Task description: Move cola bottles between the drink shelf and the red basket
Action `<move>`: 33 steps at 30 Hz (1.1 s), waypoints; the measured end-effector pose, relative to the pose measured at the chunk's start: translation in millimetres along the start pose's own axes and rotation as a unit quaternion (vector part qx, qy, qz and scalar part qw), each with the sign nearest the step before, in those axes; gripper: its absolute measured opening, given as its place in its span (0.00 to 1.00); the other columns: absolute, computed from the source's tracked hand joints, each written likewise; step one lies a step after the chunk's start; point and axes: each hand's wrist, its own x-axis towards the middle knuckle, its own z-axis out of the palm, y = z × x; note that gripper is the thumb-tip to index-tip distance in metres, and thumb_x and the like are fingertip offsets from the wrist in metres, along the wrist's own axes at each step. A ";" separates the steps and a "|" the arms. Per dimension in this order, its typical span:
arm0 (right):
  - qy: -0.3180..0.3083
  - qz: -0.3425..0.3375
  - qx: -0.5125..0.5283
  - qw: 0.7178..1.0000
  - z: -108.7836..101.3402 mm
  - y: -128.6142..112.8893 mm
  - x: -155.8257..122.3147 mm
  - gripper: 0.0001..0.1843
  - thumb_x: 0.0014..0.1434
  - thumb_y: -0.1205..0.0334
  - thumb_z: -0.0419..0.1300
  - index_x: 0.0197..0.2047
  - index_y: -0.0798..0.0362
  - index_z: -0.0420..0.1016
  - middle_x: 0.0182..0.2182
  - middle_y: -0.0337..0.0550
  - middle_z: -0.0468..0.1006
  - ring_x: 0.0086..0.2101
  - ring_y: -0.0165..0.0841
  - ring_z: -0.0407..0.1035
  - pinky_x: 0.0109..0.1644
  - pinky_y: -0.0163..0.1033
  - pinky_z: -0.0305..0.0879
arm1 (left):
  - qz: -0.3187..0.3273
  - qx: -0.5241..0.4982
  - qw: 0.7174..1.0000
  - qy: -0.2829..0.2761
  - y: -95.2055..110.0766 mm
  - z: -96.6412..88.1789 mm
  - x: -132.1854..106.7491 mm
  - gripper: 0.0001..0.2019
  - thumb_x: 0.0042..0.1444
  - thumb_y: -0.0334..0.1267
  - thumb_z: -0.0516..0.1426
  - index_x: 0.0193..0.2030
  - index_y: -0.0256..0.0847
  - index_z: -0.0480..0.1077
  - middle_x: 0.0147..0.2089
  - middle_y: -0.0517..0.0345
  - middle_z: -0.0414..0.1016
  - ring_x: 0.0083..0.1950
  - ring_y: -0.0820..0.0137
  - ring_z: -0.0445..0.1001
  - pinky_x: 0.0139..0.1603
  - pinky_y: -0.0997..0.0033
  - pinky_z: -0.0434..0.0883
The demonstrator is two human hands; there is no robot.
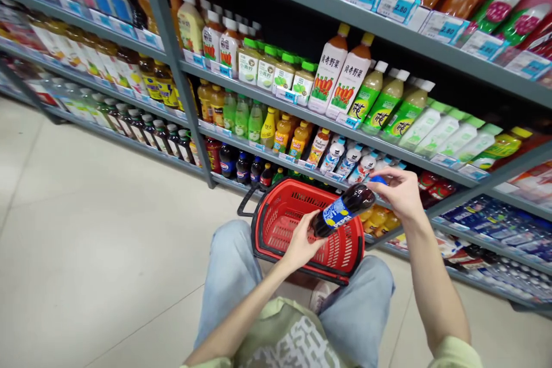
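Note:
A dark Pepsi bottle (344, 210) with a blue label and blue cap is held tilted between my two hands. My left hand (303, 241) is closed around its base end. At the other end, the fingers of my right hand (399, 188) pinch the blue cap, up and to the right. Below the bottle stands a red shopping basket (276, 201) with slotted sides and black trim, set on the floor between my knees. The part of its inside that shows holds nothing I can make out; the bottle and my left hand hide some of it.
Shelves of drinks rise in front, with a grey shelf edge (259, 89) crossing above the basket. Dark Pepsi bottles (242, 167) stand on the bottom shelf, just behind the basket handle (245, 201). Pale floor tiles (86, 241) stretch to the left.

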 end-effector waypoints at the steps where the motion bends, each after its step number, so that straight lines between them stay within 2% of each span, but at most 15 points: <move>1: 0.000 0.001 0.006 1.000 -2.4 -5.7 0.3 0.13 0.40 0.59 0.75 0.30 0.55 0.83 0.23 0.39 0.76 0.22 0.27 0.63 0.22 0.33 0.57 | 0.001 -0.011 1.000 0.006 4.2 2.3 -1.0 0.36 0.53 0.34 0.67 0.68 0.46 0.62 0.66 0.45 0.66 0.65 0.53 0.68 0.64 0.51 0.71; 5: -0.012 -0.007 -0.015 1.000 -8.0 -25.2 -1.6 0.14 0.45 0.56 0.74 0.33 0.56 0.83 0.23 0.39 0.75 0.19 0.24 0.58 0.20 0.32 0.52 | -0.027 -0.117 0.993 0.008 15.4 4.5 -7.5 0.39 0.50 0.37 0.70 0.68 0.45 0.62 0.68 0.45 0.64 0.66 0.52 0.68 0.66 0.51 0.69; 8: -0.020 -0.034 -0.040 0.998 -7.1 -32.9 -2.4 0.13 0.50 0.54 0.71 0.33 0.55 0.82 0.25 0.40 0.75 0.22 0.26 0.61 0.22 0.33 0.56 | -0.037 -0.176 0.984 0.004 24.5 3.6 -14.3 0.44 0.50 0.43 0.71 0.71 0.44 0.56 0.70 0.42 0.62 0.68 0.51 0.66 0.65 0.54 0.70; 10: -0.023 -0.046 -0.046 0.998 -5.3 -33.5 -1.2 0.13 0.53 0.52 0.70 0.34 0.55 0.80 0.26 0.39 0.75 0.24 0.26 0.62 0.26 0.33 0.59 | -0.033 -0.198 0.979 -0.021 32.2 3.9 -19.6 0.46 0.54 0.50 0.69 0.73 0.43 0.52 0.68 0.39 0.64 0.65 0.51 0.69 0.60 0.55 0.73; 13: -0.022 -0.056 -0.055 0.997 -3.3 -30.2 1.7 0.15 0.56 0.50 0.69 0.32 0.54 0.76 0.28 0.38 0.74 0.27 0.27 0.63 0.30 0.34 0.61 | -0.040 -0.267 0.960 -0.073 42.5 6.9 -26.1 0.45 0.62 0.63 0.59 0.75 0.42 0.45 0.57 0.38 0.76 0.50 0.56 0.80 0.48 0.59 0.77; 15: -0.026 -0.064 -0.063 0.996 -2.6 -28.0 2.4 0.16 0.57 0.49 0.68 0.31 0.53 0.74 0.28 0.37 0.73 0.28 0.28 0.63 0.32 0.34 0.61 | -0.065 -0.332 0.937 -0.084 46.2 9.6 -28.2 0.44 0.63 0.68 0.52 0.74 0.41 0.46 0.45 0.43 0.80 0.34 0.61 0.82 0.33 0.66 0.75; 17: -0.035 -0.071 -0.069 0.994 -1.8 -27.3 1.3 0.17 0.57 0.49 0.68 0.30 0.53 0.72 0.27 0.36 0.72 0.28 0.27 0.62 0.32 0.34 0.60 | -0.117 -0.378 0.913 -0.100 47.3 11.5 -29.1 0.44 0.61 0.73 0.47 0.68 0.35 0.57 0.33 0.47 0.80 0.22 0.64 0.77 0.20 0.73 0.66; 18: -0.039 -0.073 -0.071 0.994 -1.2 -27.6 0.2 0.18 0.57 0.49 0.68 0.29 0.53 0.71 0.26 0.36 0.71 0.27 0.27 0.61 0.32 0.34 0.59 | -0.150 -0.387 0.902 -0.117 47.2 12.1 -29.5 0.45 0.60 0.75 0.44 0.61 0.31 0.64 0.27 0.48 0.78 0.18 0.65 0.73 0.17 0.74 0.62; 19: -0.042 -0.074 -0.073 0.994 -0.5 -28.4 -1.1 0.18 0.57 0.49 0.68 0.28 0.53 0.70 0.25 0.35 0.69 0.27 0.27 0.61 0.32 0.34 0.58 | -0.183 -0.387 0.894 -0.134 47.0 12.5 -30.1 0.47 0.59 0.77 0.42 0.51 0.27 0.71 0.22 0.48 0.75 0.15 0.66 0.71 0.15 0.75 0.59; 21: -0.050 -0.076 -0.075 0.993 1.2 -30.9 -3.8 0.19 0.56 0.49 0.68 0.27 0.53 0.69 0.24 0.35 0.68 0.26 0.27 0.60 0.32 0.34 0.57 | -0.233 -0.374 0.884 -0.153 46.3 13.5 -32.1 0.47 0.57 0.79 0.40 0.30 0.29 0.72 0.16 0.48 0.69 0.14 0.67 0.68 0.14 0.74 0.56; 23: -0.059 -0.077 -0.075 0.992 3.3 -34.0 -5.9 0.19 0.56 0.49 0.68 0.26 0.53 0.68 0.24 0.35 0.68 0.25 0.27 0.60 0.31 0.34 0.56 | -0.265 -0.367 0.880 -0.148 45.3 15.7 -35.1 0.43 0.56 0.78 0.43 0.22 0.34 0.68 0.15 0.49 0.67 0.13 0.69 0.66 0.15 0.74 0.55; 26: -0.061 -0.081 -0.080 0.992 6.6 -38.5 -7.3 0.20 0.56 0.49 0.68 0.25 0.53 0.67 0.22 0.34 0.67 0.24 0.26 0.58 0.29 0.34 0.55 | -0.304 -0.367 0.870 -0.125 42.9 19.9 -39.8 0.29 0.57 0.64 0.51 0.25 0.36 0.68 0.15 0.55 0.67 0.13 0.71 0.63 0.15 0.75 0.54; 28: -0.057 -0.084 -0.084 0.991 8.6 -40.6 -7.7 0.20 0.56 0.48 0.68 0.25 0.53 0.67 0.22 0.34 0.66 0.24 0.26 0.58 0.29 0.34 0.55 | -0.320 -0.366 0.865 -0.124 41.5 21.3 -41.3 0.23 0.57 0.57 0.51 0.28 0.36 0.69 0.15 0.57 0.67 0.12 0.72 0.61 0.15 0.75 0.53; 31: -0.053 -0.080 -0.085 0.992 10.3 -41.5 -8.4 0.20 0.55 0.49 0.68 0.25 0.53 0.67 0.22 0.35 0.67 0.24 0.26 0.57 0.28 0.34 0.55 | -0.309 -0.370 0.867 -0.128 42.9 19.3 -39.6 0.23 0.59 0.55 0.51 0.32 0.34 0.71 0.17 0.57 0.68 0.13 0.73 0.62 0.16 0.76 0.54; 33: -0.050 -0.079 -0.078 0.993 10.3 -41.0 -8.5 0.18 0.55 0.50 0.68 0.26 0.54 0.68 0.22 0.35 0.68 0.24 0.26 0.58 0.28 0.34 0.55 | -0.298 -0.385 0.865 -0.123 46.7 15.6 -36.1 0.26 0.61 0.59 0.52 0.35 0.32 0.73 0.20 0.56 0.70 0.15 0.74 0.63 0.17 0.76 0.55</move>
